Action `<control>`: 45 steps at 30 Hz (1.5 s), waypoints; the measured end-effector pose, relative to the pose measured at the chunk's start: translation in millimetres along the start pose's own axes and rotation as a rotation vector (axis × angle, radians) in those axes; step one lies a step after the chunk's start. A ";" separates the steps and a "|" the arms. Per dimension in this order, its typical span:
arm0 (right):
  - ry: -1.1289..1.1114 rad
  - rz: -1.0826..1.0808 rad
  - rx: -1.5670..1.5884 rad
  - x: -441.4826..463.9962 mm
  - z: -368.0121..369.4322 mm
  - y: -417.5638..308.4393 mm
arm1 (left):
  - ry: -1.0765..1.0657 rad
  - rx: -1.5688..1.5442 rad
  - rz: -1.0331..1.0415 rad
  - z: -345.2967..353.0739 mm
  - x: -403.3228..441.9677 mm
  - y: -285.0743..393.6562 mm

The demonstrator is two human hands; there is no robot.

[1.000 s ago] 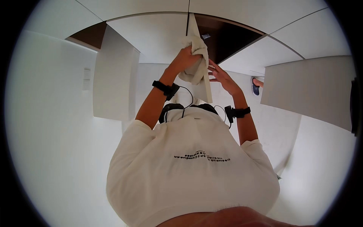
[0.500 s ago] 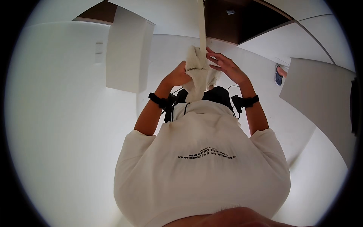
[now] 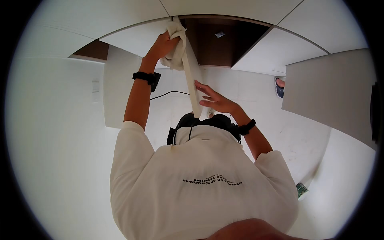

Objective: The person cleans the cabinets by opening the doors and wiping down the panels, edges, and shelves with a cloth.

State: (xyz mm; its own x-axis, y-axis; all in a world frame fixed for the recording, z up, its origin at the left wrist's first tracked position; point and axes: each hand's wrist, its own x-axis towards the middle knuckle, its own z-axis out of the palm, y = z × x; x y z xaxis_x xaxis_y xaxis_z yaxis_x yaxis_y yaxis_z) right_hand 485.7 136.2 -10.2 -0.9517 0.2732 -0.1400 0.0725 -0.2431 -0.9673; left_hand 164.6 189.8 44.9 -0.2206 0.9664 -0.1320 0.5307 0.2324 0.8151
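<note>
My left hand is closed around a cream cloth. It presses the cloth to the left face of an open white cabinet door, up by the hinge end. The door juts out toward me and shows its narrow edge. On the door's other side, near the outer end, my right hand has its fingers apart. Its fingertips are at the door's face, and it holds nothing. Behind the door, the dark brown cabinet inside shows a small pale packet.
White cabinet fronts run along the top. Two more white panels stand out at the left and right. Another person's foot in a dark slipper shows by the right panel. A green and white item lies lower right.
My left hand has carried the cloth away from me along the door to its hinge end. My right hand has come closer to my body. The view has shifted too.
</note>
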 end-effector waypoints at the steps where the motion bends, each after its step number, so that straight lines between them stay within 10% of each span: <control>1: -0.001 0.016 -0.021 -1.8 1.7 -2.9 | 0.024 0.007 -0.009 -1.5 9.9 0.2; 11: 0.184 0.029 -0.198 4.7 -7.5 -37.5 | 0.024 -0.065 0.074 29.5 -63.2 8.3; 17: 0.152 -0.034 -0.297 9.7 -8.8 -61.7 | -0.416 -0.493 0.147 84.5 -196.0 14.6; 23: 0.018 0.162 -0.249 15.6 -4.0 -81.3 | -0.765 -0.110 0.079 42.5 -212.3 33.2; 26: -0.073 0.199 -0.137 15.6 -2.0 -84.1 | -0.637 -0.277 0.175 7.7 -217.3 61.0; 28: -0.125 0.158 -0.146 15.8 -2.8 -83.2 | -0.217 -0.282 0.723 -12.3 -215.3 65.1; 32: -0.301 -0.098 0.363 9.5 -23.3 -51.1 | -0.113 -1.003 0.516 -26.9 -216.0 66.4; 37: -0.341 -0.110 0.719 11.1 -25.8 -42.7 | -0.205 -0.009 0.561 15.7 -164.9 76.6; 45: 0.490 -0.168 0.674 24.6 -39.9 -12.4 | -0.098 0.328 0.660 84.7 -142.4 52.9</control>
State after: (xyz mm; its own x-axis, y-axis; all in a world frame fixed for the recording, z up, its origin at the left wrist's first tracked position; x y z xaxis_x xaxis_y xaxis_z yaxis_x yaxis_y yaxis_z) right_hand 473.2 183.1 -10.1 -0.6859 0.6898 -0.2316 -0.3995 -0.6230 -0.6725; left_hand 293.4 73.8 59.0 0.2945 0.9184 0.2642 0.7484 -0.3935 0.5339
